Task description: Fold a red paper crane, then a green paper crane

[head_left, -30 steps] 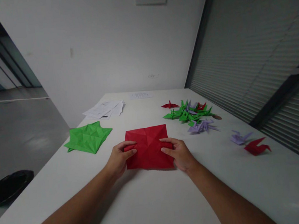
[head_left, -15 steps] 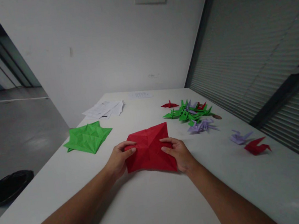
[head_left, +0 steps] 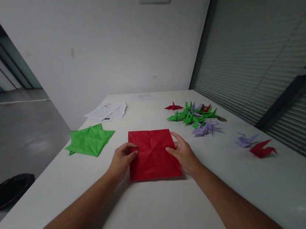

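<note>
A creased square of red origami paper (head_left: 153,159) is spread nearly flat between my hands, low over the table. My left hand (head_left: 122,162) pinches its left edge, thumb and fingertips on the top face. At the right edge, my right hand (head_left: 185,153) has its thumb on top while the fingers reach along and behind the side. Fold lines cross near the middle of the paper. Whether its underside touches the table is hard to tell.
Creased green papers (head_left: 90,140) lie at left on the white table (head_left: 153,211). At right are a pile of folded cranes (head_left: 193,115), a purple crane (head_left: 245,139) and a red crane (head_left: 262,149). Printed sheets (head_left: 106,112) rest behind; a black bin (head_left: 9,191) stands left.
The red paper has opened out from a bent, uneven shape into a flatter square. My right hand's fingers have moved from its top face to the right edge; my left hand barely shifted.
</note>
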Tool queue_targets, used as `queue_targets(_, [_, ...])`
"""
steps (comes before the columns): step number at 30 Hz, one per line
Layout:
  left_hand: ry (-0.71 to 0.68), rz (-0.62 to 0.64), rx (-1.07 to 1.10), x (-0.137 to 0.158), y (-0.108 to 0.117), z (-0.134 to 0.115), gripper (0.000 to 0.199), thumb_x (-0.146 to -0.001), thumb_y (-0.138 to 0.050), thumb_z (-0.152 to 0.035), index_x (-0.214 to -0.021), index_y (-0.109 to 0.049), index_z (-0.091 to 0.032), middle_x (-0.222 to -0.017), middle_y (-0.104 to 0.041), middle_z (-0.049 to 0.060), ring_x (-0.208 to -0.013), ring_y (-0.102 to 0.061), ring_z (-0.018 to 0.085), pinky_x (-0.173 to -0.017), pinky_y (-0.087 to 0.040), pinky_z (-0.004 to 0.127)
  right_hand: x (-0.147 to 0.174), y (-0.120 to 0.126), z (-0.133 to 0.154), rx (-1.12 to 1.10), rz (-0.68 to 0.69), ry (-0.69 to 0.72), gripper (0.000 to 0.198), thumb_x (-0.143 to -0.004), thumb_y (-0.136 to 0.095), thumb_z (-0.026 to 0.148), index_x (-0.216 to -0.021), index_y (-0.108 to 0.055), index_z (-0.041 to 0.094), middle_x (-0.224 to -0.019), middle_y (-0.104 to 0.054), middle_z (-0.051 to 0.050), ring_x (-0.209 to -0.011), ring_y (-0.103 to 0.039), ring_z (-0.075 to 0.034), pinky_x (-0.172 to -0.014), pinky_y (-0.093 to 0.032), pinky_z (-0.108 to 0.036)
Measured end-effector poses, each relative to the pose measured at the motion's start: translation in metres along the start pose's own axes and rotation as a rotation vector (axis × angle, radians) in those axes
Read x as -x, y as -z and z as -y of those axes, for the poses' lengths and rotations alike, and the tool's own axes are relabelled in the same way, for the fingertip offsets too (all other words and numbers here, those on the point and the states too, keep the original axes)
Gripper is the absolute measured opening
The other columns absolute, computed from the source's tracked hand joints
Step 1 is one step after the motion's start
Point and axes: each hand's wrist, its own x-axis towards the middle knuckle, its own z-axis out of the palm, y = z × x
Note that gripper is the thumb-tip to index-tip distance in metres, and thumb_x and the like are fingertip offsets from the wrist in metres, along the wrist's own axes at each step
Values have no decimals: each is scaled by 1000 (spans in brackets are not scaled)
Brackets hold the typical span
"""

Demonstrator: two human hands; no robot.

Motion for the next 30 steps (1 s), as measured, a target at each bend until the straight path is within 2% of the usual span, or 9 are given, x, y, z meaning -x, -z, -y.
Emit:
queue_targets(3, [-7,0,19,2,0,0,31,-70,-86,-22,-94,-66,-19,-81,-70,-1,-69,-63,13,-62,-49,21,-1,1,-2,-18,-21,-14,95,-67,-91,31,-148,-41,28,-87,-79,0,-78,-75,-24,-76,-61,-41])
queue_targets(7, [64,23,188,4,-3,-5,56,-71,-86,-25,-112,-48,-26,-85,-73,-2,-66,-69,16,-63,-56,27,0,0,0,-39,86,-50,58,-65,-92,31,-116,-67,21,-94,-80,-6,-81,-76,-26,-81,-60,-43])
queue_targets(9, [105,-6,232,4,-4,-8,65,-68,-88,-25,-113,-42,-28,-89,-75,-1,-68,-72,19,-65,-59,31,1,-1,3,-62,123,-69,46,-65,-92,32,-105,-73,19,-97,-80,-8,-84,-77,-28,-83,-60,-44])
queue_targets(13, [183,-51,265,2,-4,-10,72,-61,-91,-25,-112,-40,-27,-91,-77,1,-68,-74,22,-64,-61,35,2,-2,5,-94,126,-133,39,-61,-94,32,-93,-76,18,-92,-81,-8,-80,-77,-29,-82,-60,-45])
queue_targets(17, [211,16,299,2,-6,-8,66,-61,-91,-23,-107,-43,-24,-86,-77,2,-67,-75,23,-62,-61,34,2,0,7,-104,123,-192,39,-60,-93,28,-94,-78,17,-92,-81,-9,-81,-77,-29,-82,-60,-43])
queue_targets(21, [214,48,302,3,-9,-4,59,-63,-90,-19,-106,-50,-21,-91,-78,5,-72,-76,24,-66,-63,35,2,2,9,-77,90,-202,36,-57,-93,28,-89,-79,17,-87,-81,-8,-77,-77,-29,-78,-60,-41])
queue_targets(25, [252,16,258,-1,-6,2,65,-58,-91,-18,-112,-54,-19,-91,-79,7,-71,-76,24,-63,-63,34,3,2,12,-141,169,-218,34,-63,-88,29,-94,-80,18,-92,-82,-9,-84,-77,-30,-82,-59,-43])
queue_targets(30, [277,-9,194,-9,3,9,61,-56,-90,-14,-109,-60,-17,-88,-79,7,-68,-76,23,-58,-62,30,3,8,16,-195,275,-152,37,-70,-80,30,-106,-78,19,-106,-80,-11,-91,-76,-28,-84,-59,-41])
